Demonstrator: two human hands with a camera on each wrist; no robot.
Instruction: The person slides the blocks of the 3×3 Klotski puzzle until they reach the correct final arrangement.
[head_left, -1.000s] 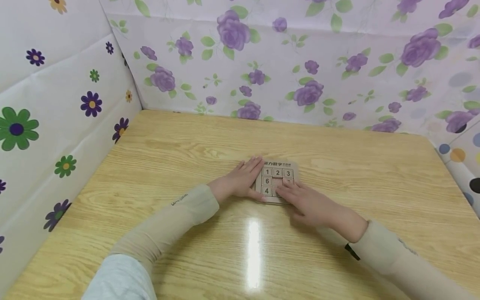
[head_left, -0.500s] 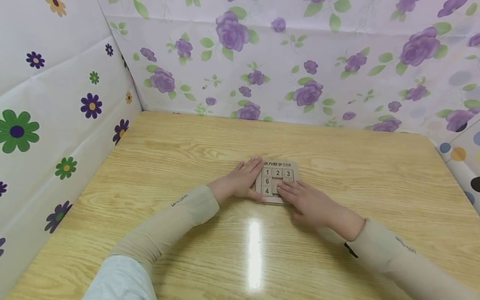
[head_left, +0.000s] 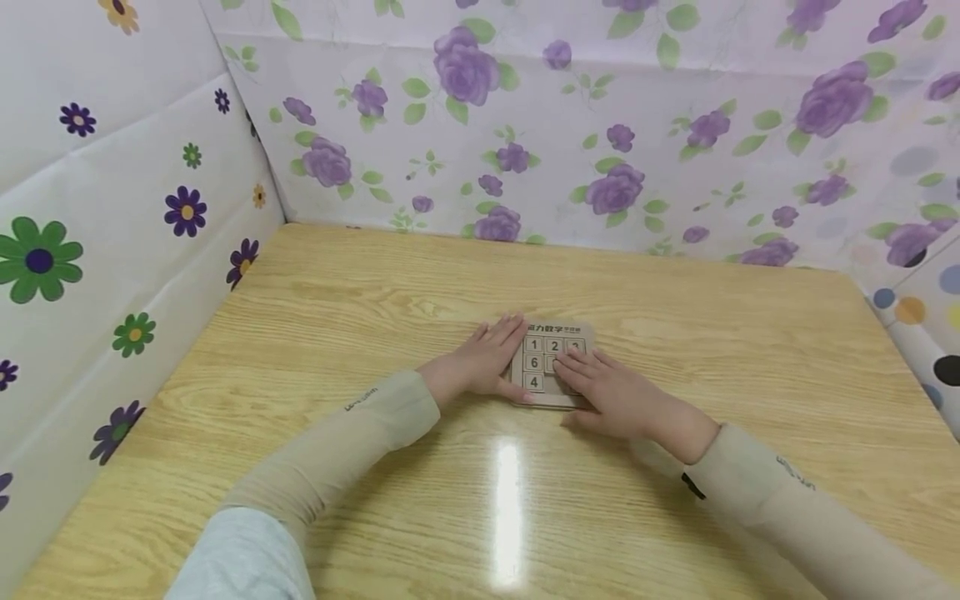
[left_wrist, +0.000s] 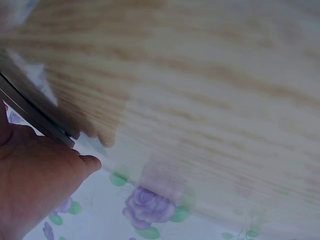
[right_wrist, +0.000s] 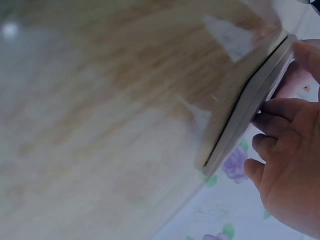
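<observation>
A flat wooden number sliding puzzle (head_left: pixel 553 401) lies on the table. Its top row reads 1, 2, 3, with 6 and 4 below along the left side. My left hand (head_left: pixel 491 358) lies along the left edge, fingers stretched toward the top corner and thumb on the lower-left corner. The fingertips of my right hand (head_left: pixel 615 396) press on the centre tile (head_left: pixel 551 364), covering most of it and the tiles at the right. A gap (head_left: pixel 553 386) shows in the bottom row beside the 4. In the right wrist view, the puzzle's edge (right_wrist: pixel 250 102) stands beside my fingers.
The wood-grain table (head_left: pixel 390 283) carries a bright light reflection (head_left: pixel 507 508) in front of the puzzle. A purple-flowered sheet (head_left: pixel 465 167) hangs behind the table, and a daisy-patterned sheet (head_left: pixel 135 250) hangs at the left.
My right hand has slid the bottom-middle tile up, away from me, into the centre space. The gap has shifted from the centre to the bottom row. My left hand stays put.
</observation>
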